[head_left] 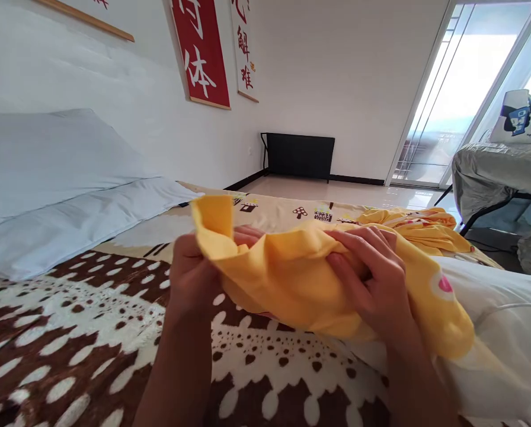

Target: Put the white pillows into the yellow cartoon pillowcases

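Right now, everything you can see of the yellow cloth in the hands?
The yellow cloth looks like soft, matte fabric, plain yellow with a pink and white spot near its right end. It is bunched and creased, lifted just above the brown and white blanket. The left hand grips its upturned left end; the right hand pinches a fold on top. Its right end drapes over a white pillow.

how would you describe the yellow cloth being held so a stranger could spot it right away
Start at the bed with the brown-and-white patterned blanket. Above its middle, the left hand and right hand both grip a bunched yellow pillowcase over a white pillow. Unlike the crumpled yellow fabric lying farther back, it is the one in the hands and shows a pink spot.
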{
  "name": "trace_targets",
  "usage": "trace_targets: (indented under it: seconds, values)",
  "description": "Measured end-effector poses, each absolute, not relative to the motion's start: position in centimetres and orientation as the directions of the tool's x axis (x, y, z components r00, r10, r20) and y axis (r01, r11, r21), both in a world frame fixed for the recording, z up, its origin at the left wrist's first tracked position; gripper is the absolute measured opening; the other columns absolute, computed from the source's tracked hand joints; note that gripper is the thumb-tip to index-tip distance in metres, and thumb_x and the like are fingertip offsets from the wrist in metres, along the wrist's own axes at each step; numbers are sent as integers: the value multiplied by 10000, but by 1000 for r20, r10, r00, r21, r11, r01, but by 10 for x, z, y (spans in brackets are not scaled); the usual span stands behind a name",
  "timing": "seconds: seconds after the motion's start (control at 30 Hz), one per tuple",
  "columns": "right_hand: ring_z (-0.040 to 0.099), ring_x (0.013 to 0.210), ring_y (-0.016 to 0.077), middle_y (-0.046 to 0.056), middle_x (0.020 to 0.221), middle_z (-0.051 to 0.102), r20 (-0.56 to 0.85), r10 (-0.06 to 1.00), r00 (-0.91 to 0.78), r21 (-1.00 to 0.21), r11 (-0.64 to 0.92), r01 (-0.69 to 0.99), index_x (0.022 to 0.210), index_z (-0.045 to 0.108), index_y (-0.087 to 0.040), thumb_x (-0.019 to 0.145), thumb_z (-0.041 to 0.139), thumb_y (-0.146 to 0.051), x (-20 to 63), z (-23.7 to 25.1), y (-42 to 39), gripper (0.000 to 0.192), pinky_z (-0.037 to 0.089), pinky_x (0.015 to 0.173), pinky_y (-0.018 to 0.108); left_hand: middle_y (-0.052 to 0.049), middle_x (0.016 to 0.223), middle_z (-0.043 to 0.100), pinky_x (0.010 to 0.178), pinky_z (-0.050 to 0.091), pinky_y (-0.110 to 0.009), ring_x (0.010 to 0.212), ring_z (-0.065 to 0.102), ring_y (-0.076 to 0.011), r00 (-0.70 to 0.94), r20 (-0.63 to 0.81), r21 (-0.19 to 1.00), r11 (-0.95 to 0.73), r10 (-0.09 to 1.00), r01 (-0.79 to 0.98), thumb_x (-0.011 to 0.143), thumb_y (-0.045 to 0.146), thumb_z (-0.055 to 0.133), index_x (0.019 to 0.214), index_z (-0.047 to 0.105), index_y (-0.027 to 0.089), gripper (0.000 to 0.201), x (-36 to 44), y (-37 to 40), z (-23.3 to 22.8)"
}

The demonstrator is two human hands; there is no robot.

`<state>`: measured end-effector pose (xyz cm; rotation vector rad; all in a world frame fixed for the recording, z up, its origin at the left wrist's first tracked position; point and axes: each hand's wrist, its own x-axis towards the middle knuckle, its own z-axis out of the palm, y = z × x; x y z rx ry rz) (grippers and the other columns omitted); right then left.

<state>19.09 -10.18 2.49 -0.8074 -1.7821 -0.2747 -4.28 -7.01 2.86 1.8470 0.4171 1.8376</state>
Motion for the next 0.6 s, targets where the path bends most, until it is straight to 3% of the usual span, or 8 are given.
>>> trace_targets:
  seconds: [0.1, 0.17, 0.2, 0.23, 0.3, 0.37, 0.47, 0.6]
  values:
    - [585, 809, 166, 0, 874, 671, 917, 372, -140, -214, 758, 616, 1033, 648, -237, 862, 581, -225, 191, 24, -99, 184, 404, 844, 381, 4, 573, 678, 606, 571, -334, 521, 622, -167, 234, 938, 327, -882, 257, -340, 787, 572, 561, 752, 751, 298, 336, -53, -56, 42]
    - [583, 799, 168, 1, 871, 676, 926, 366, -90, -240, 756, 608, 1032, 644, -234, 850, 604, -225, 190, 23, -100, 187, 419, 839, 377, 30, 467, 621, 526, 547, -296, 388, 539, -128, 344, 933, 278, -812, 102, -513, 814, 632, 484, 811, 746, 312, 414, -57, -49, 48]
    - [583, 799, 169, 2, 867, 677, 930, 361, -64, -251, 755, 606, 1029, 643, -234, 841, 617, -224, 189, 23, -101, 190, 427, 832, 372, 31, 471, 624, 524, 545, -287, 393, 542, -123, 333, 935, 302, -777, 126, -553, 836, 647, 434, 831, 748, 308, 462, -58, -49, 50]
    - [583, 798, 170, 1, 857, 677, 936, 350, -43, -255, 755, 604, 1020, 643, -233, 833, 628, -219, 188, 22, -101, 188, 436, 822, 367, 23, 524, 655, 548, 548, -281, 451, 581, -125, 283, 933, 346, -761, 220, -548, 853, 632, 425, 835, 752, 301, 465, -57, -51, 50]
    - [585, 784, 167, -5, 830, 677, 946, 322, -21, -247, 764, 596, 983, 648, -232, 821, 640, -195, 187, 21, -101, 166, 452, 799, 355, -7, 742, 727, 645, 554, -277, 676, 661, -147, 155, 867, 493, -769, 474, -407, 853, 535, 524, 839, 760, 281, 347, -52, -60, 48]
    - [588, 746, 159, -12, 801, 679, 957, 290, -23, -222, 779, 587, 930, 655, -232, 815, 642, -168, 187, 21, -101, 132, 459, 774, 351, -31, 930, 732, 705, 545, -277, 834, 667, -170, 148, 797, 603, -766, 585, -224, 801, 415, 654, 874, 761, 274, 192, -46, -71, 42]
    - [600, 707, 153, -19, 788, 688, 962, 271, -35, -200, 788, 582, 876, 667, -238, 817, 633, -145, 188, 22, -101, 115, 466, 757, 358, -55, 966, 722, 738, 537, -296, 876, 660, -194, 272, 773, 613, -785, 572, -92, 765, 376, 707, 918, 760, 266, 195, -39, -79, 34]
    - [625, 772, 170, 0, 851, 699, 967, 255, -24, -195, 793, 577, 874, 687, -239, 805, 637, -118, 186, 22, -103, 147, 482, 769, 374, -39, 926, 730, 820, 522, -384, 855, 657, -210, 317, 828, 519, -847, 463, -118, 746, 308, 736, 926, 759, 322, 182, -41, -76, 29]
